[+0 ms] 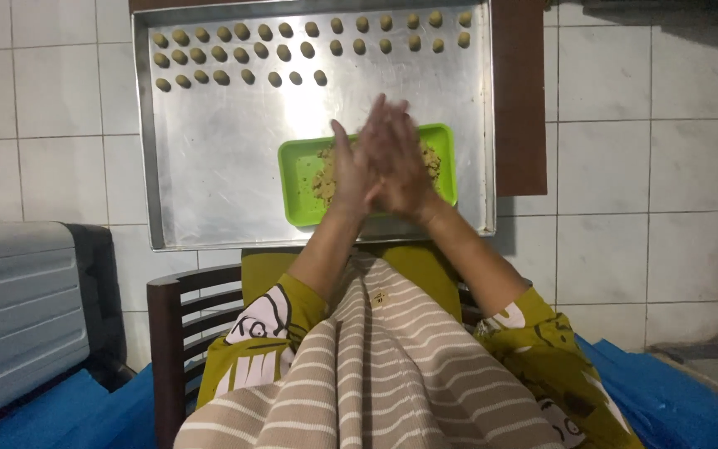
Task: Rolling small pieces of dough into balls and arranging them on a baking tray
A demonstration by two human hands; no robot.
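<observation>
1. The left hand (352, 179) and the right hand (399, 162) press flat together, palm to palm, fingers pointing away from the person. Whether anything lies between the palms cannot be seen.
2. The joined hands hover just above a green rectangular tray (299, 166) that holds a crumbly yellow-brown dough mixture (324, 176).
3. The green tray sits on the near part of a large metal baking sheet (218, 166), close to its front edge.
4. Along the far edge of the sheet lie three rows of small round dough balls (243, 54); the third row is shorter and stops around the middle.
5. The sheet rests on a white tiled floor (51, 100).
6. A dark wooden chair (168, 333) stands at the lower left.
</observation>
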